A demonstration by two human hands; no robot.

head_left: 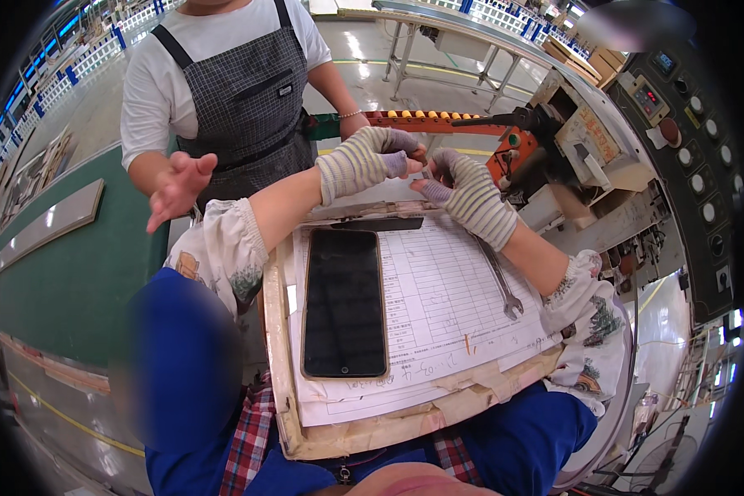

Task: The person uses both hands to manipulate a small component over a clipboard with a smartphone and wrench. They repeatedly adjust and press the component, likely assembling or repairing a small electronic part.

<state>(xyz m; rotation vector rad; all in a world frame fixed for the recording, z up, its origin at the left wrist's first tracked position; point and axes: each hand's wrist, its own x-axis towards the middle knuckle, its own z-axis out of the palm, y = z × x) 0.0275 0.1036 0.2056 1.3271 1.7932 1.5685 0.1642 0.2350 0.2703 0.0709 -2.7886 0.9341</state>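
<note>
We saw the left hand (370,159) and the right hand (468,194), both in striped knit gloves, meeting fingertip to fingertip above the top edge of the clipboard (283,364); each grip was pinched nearly closed on a small pale object (426,171) held between them, too small for us to tell what it was. Below the right hand, a metal wrench (499,283) lay on the paper form (438,306), its open end pointing toward the lower right. A dark phone (344,302) lay flat on the left half of the form, well apart from the wrench. The clipboard rested on the person's lap. Across from us stood a co-worker in a checked apron (252,99), one open hand (178,186) extended. An orange machine (517,153) stood just behind the gloved hands.
</note>
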